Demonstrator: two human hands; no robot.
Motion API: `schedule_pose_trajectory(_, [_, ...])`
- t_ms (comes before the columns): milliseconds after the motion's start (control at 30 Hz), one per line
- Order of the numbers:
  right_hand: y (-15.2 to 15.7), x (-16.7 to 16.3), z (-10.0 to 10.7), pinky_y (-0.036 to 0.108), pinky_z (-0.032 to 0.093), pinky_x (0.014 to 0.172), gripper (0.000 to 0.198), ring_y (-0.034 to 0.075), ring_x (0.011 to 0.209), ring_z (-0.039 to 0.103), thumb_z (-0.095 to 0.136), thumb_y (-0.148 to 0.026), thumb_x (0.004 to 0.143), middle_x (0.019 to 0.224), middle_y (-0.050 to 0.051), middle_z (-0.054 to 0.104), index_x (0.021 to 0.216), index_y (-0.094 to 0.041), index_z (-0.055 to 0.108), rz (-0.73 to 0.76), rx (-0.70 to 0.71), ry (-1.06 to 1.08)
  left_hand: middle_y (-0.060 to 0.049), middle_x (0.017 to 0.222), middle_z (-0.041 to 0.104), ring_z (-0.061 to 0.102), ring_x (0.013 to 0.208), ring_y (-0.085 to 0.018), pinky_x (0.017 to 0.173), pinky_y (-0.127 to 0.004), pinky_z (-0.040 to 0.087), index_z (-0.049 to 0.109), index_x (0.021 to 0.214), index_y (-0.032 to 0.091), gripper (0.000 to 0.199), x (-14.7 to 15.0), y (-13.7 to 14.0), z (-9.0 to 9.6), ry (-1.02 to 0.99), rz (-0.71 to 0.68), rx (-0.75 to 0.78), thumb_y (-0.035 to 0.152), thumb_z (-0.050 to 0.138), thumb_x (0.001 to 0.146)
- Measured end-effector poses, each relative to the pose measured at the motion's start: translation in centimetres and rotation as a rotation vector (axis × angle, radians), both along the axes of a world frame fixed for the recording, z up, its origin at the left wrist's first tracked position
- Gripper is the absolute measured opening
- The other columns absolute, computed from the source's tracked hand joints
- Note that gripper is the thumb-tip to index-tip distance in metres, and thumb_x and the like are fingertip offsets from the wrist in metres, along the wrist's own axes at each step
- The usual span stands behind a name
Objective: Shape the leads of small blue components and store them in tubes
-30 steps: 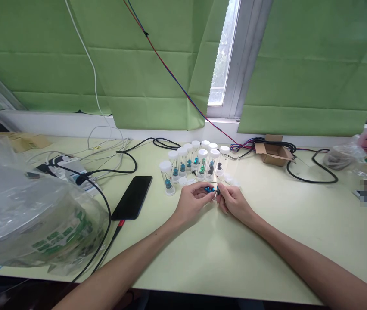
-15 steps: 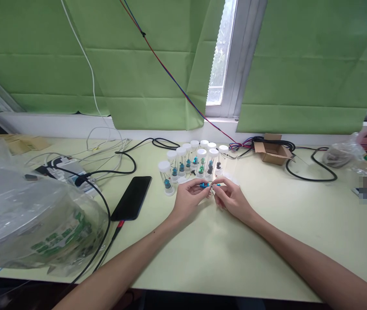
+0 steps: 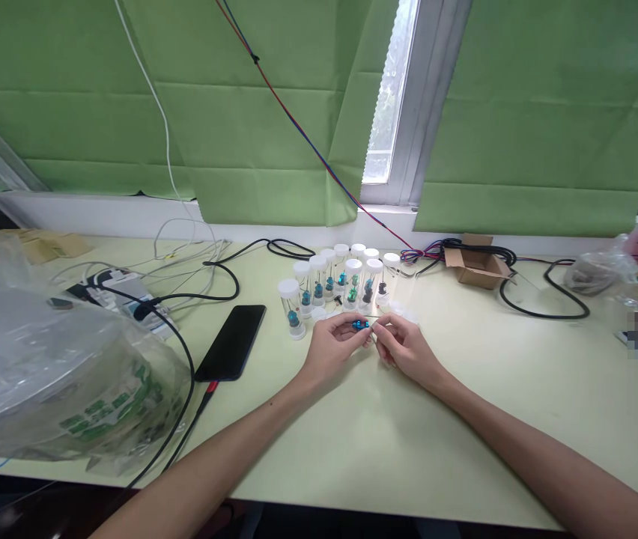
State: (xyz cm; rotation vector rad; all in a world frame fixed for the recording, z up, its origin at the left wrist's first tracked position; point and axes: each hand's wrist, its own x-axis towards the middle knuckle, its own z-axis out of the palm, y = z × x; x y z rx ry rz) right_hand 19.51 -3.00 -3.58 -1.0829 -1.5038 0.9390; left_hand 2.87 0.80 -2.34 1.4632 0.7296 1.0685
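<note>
In the head view I observe the left hand (image 3: pixel 330 344) pinching a small blue part (image 3: pixel 360 325) above the desk (image 3: pixel 324 449), mid-scene; the right hand (image 3: pixel 406 346), just to the right, has its fingertips together (whether they hold anything, I cannot tell). White-capped clear vials (image 3: pixel 292 307) stand clustered on the far side of both hands; a dark phone (image 3: pixel 231 343) lies to the left

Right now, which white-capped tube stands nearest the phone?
The leftmost tube, at the near end; all the others stand farther right, away from the phone.
</note>
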Motion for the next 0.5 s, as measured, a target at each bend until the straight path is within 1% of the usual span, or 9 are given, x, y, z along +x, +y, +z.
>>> schedule_pose_trajectory(200, [-0.02,0.10,0.03,0.022,0.036,0.045,0.036,0.008,0.039,0.041,0.047,-0.047,0.098,0.046,-0.007,0.047,0.077,-0.019,0.056,-0.014,-0.008,-0.019,-0.006,0.083,0.072,0.070,0.078,-0.019,0.076,-0.029,0.058,0.071,0.091,0.016,0.025,0.11,-0.15,-0.01,-0.010,-0.026,-0.005,0.035,0.076,0.075])
schedule_pose_trajectory(333, [0.03,0.04,-0.02,0.024,0.038,0.047,0.043,0.010,0.038,0.041,0.044,-0.053,0.097,0.043,-0.006,0.046,0.072,-0.019,0.055,-0.047,-0.004,-0.062,-0.007,0.086,0.073,0.071,0.080,-0.020,0.079,-0.031,0.058,0.071,0.092,0.016,0.026,0.13,-0.26,0.05,-0.021,-0.044,-0.001,0.035,0.076,0.075])
schedule_pose_trajectory(500, [0.16,-0.04,-0.26,0.026,0.040,0.048,0.051,0.011,0.035,0.040,0.040,-0.059,0.096,0.039,-0.005,0.048,0.067,-0.019,0.055,-0.074,-0.015,-0.073,-0.007,0.086,0.073,0.071,0.082,-0.021,0.076,-0.031,0.058,0.071,0.094,0.015,0.028,0.10,-0.35,-0.02,-0.005,-0.038,-0.007,0.034,0.076,0.075])
